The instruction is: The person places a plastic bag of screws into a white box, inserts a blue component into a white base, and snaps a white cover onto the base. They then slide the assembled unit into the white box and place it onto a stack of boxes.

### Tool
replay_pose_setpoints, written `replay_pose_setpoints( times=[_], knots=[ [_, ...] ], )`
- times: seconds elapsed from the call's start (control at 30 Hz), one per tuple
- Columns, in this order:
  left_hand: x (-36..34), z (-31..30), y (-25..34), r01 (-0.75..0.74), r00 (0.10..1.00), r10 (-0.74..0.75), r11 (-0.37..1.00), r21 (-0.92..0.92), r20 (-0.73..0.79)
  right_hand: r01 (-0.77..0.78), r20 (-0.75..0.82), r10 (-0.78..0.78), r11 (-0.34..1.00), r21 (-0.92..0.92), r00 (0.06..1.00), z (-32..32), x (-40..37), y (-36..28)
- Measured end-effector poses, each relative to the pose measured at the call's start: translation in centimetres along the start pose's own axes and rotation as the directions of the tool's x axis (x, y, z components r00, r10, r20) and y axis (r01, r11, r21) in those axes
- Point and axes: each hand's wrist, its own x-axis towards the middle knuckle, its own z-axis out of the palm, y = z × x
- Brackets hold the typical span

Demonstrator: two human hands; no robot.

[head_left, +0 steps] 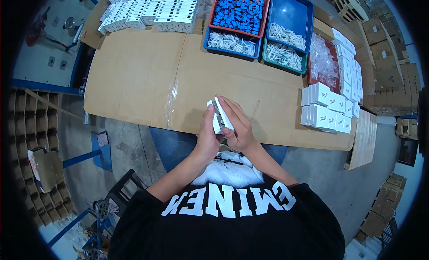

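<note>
A small white box (218,118), with something grey showing along its middle, is held between both hands above the near edge of the cardboard-covered table (134,76). My left hand (208,135) grips its left side, the thumb along the upper part. My right hand (238,126) wraps round its right side, with the fingers over the top right and the thumb low. What the grey part is cannot be made out.
Rows of white boxes (152,12) stand at the back left. Trays hold blue pieces (237,12) and white pieces (231,42). Stacked white boxes (328,108) and a red tray of clear plastic bags (322,61) are at the right.
</note>
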Motion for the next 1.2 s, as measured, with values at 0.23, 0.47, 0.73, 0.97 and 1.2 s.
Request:
replay_pose_setpoints(
  times=[0.23,0.47,0.73,0.97,1.2],
  knots=[
    [0.2,-0.3,-0.6,-0.033,0.999,0.035,0.999,-0.040,0.028,-0.094,-0.050,0.099,0.992,0.089,0.994,-0.1,0.1,-0.1],
    [0.9,-0.4,-0.3,0.002,0.987,0.006,0.999,-0.050,0.159,-0.270,-0.160,0.364,0.865,0.423,0.917,0.3,-0.5,1.1],
    [3.7,-4.3,-0.9,-0.052,0.982,0.056,0.998,-0.029,0.181,-0.403,-0.205,0.838,0.439,0.803,0.505,-3.1,-1.0,6.2],
    [8.6,-10.6,-3.2,-0.616,0.786,0.565,0.673,0.409,0.253,-0.834,-0.033,0.834,0.552,0.025,0.551,-7.5,-5.3,10.9],
    [7.0,-12.2,-2.2,-0.604,0.716,0.519,0.125,0.787,0.467,-0.692,0.068,0.713,0.695,-0.197,0.697,-8.2,-5.2,10.8]
  ],
)
